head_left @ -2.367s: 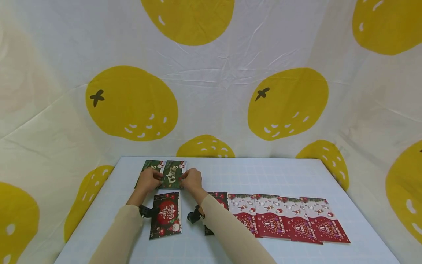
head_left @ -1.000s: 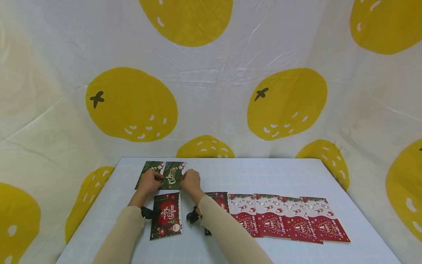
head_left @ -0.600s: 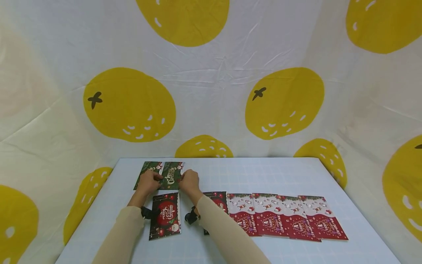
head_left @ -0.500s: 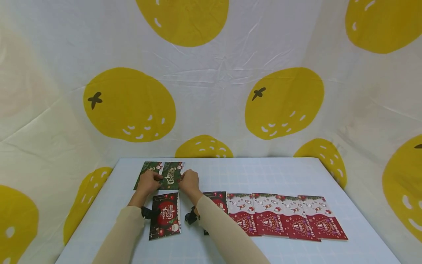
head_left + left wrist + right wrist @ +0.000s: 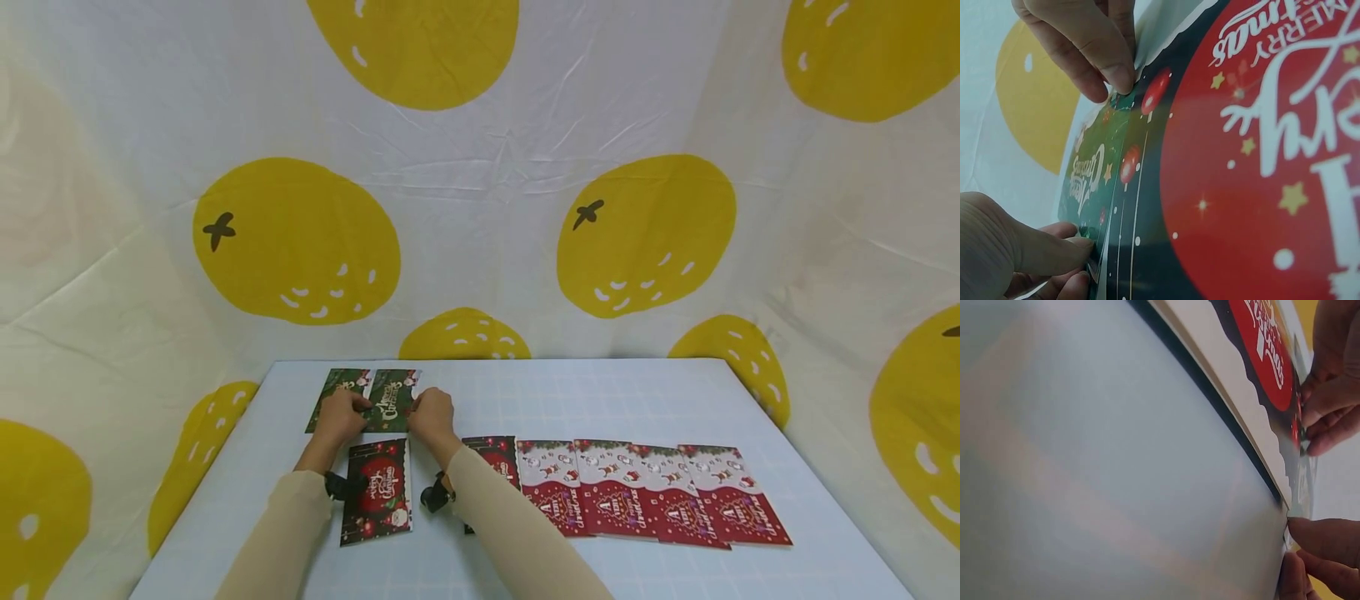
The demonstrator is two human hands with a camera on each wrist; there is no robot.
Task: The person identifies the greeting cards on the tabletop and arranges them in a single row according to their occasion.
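Note:
Two green Christmas cards lie side by side at the back left of the table. My left hand (image 5: 340,417) reaches over the left green card (image 5: 347,379) and pinches the left edge of the right green card (image 5: 392,392). Thumb and fingers of my right hand (image 5: 433,415) hold that same card near its lower right edge. The left wrist view shows both hands at opposite sides of this green card (image 5: 1088,165). In front of it lies a dark card with a red circle (image 5: 381,483), close below both wrists.
A second dark red-circle card (image 5: 491,454) is partly hidden under my right forearm. To its right runs a row of several red and white Christmas cards (image 5: 615,492), some overlapping. A cloth with yellow fruit print (image 5: 480,250) hangs behind the pale table (image 5: 585,400).

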